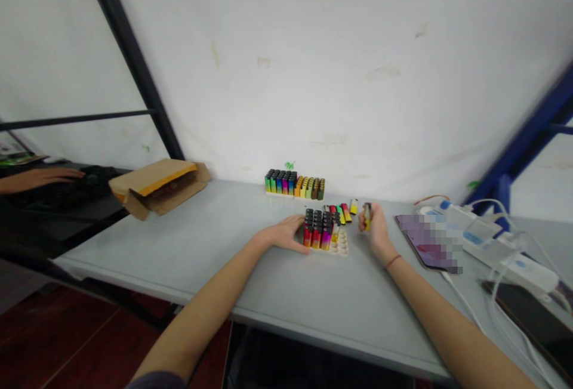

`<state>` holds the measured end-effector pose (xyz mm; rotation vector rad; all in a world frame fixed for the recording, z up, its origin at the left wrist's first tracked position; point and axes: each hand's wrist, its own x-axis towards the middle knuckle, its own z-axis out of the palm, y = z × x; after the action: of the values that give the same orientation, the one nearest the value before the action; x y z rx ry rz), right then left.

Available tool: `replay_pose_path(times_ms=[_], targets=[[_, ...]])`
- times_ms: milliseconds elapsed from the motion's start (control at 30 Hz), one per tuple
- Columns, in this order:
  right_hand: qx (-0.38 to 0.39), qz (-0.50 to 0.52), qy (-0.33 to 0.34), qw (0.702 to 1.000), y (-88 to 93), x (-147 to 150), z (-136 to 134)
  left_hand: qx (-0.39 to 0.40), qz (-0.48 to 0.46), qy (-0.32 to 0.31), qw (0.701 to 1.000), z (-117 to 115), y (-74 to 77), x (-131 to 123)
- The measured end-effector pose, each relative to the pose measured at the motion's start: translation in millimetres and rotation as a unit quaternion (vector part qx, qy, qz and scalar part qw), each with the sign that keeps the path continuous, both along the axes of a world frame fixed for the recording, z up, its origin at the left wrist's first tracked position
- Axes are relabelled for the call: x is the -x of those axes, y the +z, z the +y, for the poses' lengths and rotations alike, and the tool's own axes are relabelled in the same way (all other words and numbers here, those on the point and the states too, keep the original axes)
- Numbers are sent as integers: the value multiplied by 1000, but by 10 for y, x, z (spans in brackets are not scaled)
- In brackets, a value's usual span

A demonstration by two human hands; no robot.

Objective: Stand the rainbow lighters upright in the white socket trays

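A white tray (344, 244) with round pockets stands on the table, its left part filled with rows of upright lighters (316, 237) in red, pink and purple with black tops. My left hand (286, 234) grips the tray's left side, thumb at the front and fingers reaching behind. To the right of the tray, my right hand (376, 228) is closed around a yellow lighter (367, 217), held upright just above the table. Several loose lighters (344, 213) in red, green and yellow lie behind the tray, with a single yellow one (354, 206) beside them.
Against the wall stands a second tray of lighters (295, 185). An open cardboard box (163, 183) lies at the left. Phones (425, 243), a power strip (514, 261) and white cables occupy the right side. Another person's hand (49, 177) rests on dark material at far left.
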<state>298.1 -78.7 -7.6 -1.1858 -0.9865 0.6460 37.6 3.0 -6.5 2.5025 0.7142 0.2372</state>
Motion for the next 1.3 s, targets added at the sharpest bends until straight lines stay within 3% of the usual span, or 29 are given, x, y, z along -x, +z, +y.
replay_pose_path(times_ms=[200,367,500,1300], targets=[[-51,-196,87,975,348,74,-218,4,-14,-3,1000,-4,-2,-2],[-9,-286,182,941,526,11,-336,5,-20,-4,1000,9,-30,-6],[28,-339,210,917,526,17,-369,3,-17,-3,1000,21,-47,-5],[28,-409,223,884,466,39,-369,1,-17,-2,1000,20,-45,-9]])
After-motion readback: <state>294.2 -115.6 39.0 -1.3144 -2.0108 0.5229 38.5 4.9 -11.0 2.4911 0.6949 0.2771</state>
